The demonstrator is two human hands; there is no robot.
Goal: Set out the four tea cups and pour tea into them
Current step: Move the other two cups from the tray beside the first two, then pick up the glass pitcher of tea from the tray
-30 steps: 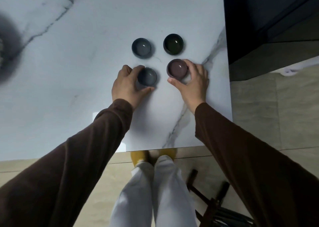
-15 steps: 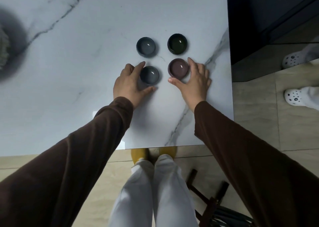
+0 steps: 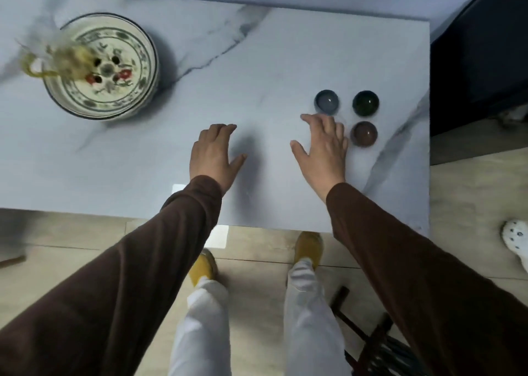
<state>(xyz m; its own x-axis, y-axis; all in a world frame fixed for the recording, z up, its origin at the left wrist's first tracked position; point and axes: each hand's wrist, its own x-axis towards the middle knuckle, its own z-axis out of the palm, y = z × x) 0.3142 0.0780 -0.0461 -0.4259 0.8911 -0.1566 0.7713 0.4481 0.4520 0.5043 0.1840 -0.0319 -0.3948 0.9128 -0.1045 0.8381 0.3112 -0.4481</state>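
Observation:
Three small tea cups show near the right end of the marble table (image 3: 257, 61): a grey-blue cup (image 3: 326, 102), a dark green cup (image 3: 365, 103) and a brown cup (image 3: 364, 133). My right hand (image 3: 321, 147) hovers flat with fingers apart over the spot beside the brown cup, and the second grey cup is hidden under it. My left hand (image 3: 215, 154) is open above bare table, well left of the cups, holding nothing. A blurred glass teapot (image 3: 61, 58) with a yellowish handle stands on the patterned ceramic tea tray (image 3: 128, 90) at the far left.
The table's right edge runs close to the cups; a dark cabinet (image 3: 480, 47) stands beyond it. Under the near edge are my yellow slippers and white trousers. A dark wooden stool (image 3: 371, 344) is at lower right, another person's white clog (image 3: 517, 241) at far right.
Both hands have let go of the two near cups and moved left. The view has swung left and back, bringing the tea tray and teapot into sight.

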